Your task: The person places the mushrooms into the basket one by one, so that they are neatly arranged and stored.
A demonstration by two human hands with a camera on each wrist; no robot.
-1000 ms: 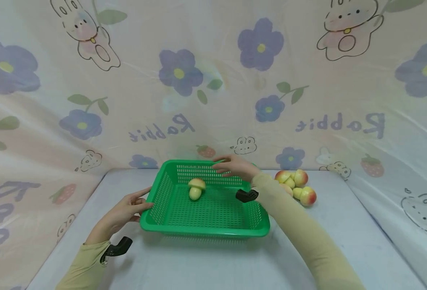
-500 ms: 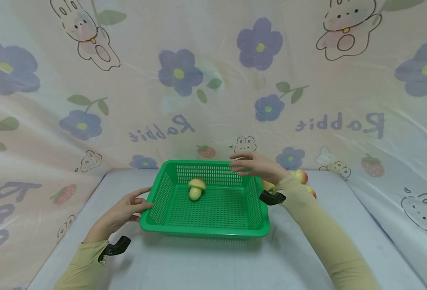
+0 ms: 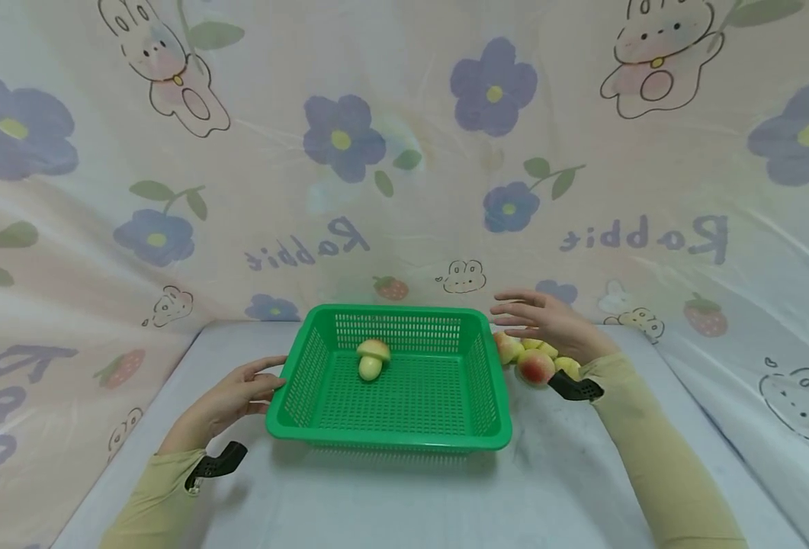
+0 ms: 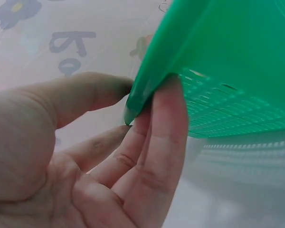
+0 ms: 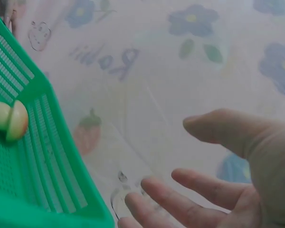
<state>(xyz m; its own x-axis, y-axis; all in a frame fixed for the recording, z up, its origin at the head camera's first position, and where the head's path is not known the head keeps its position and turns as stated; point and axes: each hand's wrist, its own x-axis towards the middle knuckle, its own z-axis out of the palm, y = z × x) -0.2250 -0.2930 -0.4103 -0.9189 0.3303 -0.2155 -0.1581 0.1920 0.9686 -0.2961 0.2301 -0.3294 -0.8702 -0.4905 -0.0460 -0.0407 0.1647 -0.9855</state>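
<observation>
- Well, from my seat I have the left hand [image 3: 231, 402] at 9 o'clock of the green basket [image 3: 388, 441], pinching its rim; on the left wrist feed the thumb bears on the edge from outside and the fingers tuck in beneath it
- I see the right hand [image 3: 556, 324] between 2 and 3 o'clock of the basket, just beyond its wall, fingers and thumb spread with nothing between them, fingertips pointing toward 9 o'clock
- The mushroom [image 3: 373, 357] I find lying on the basket floor, toward 11 o'clock, its tan cap near 12 and its pale stem near 6, apart from both hands
- A cluster of yellow-and-red pieces [image 3: 536, 367] lies on the white table [image 3: 390, 503], also between 2 and 3 o'clock of the basket; the right hand partly covers it in my head view, and I cannot tell whether the nearest piece touches the basket
- Both arms wear pale yellow sleeves [image 3: 658, 457], and I make out a black fitting [image 3: 215, 462] at each cuff
- Toward 12 o'clock, behind the table, I get a hanging cloth [image 3: 404, 221] printed with purple flowers, rabbits and mirrored lettering
</observation>
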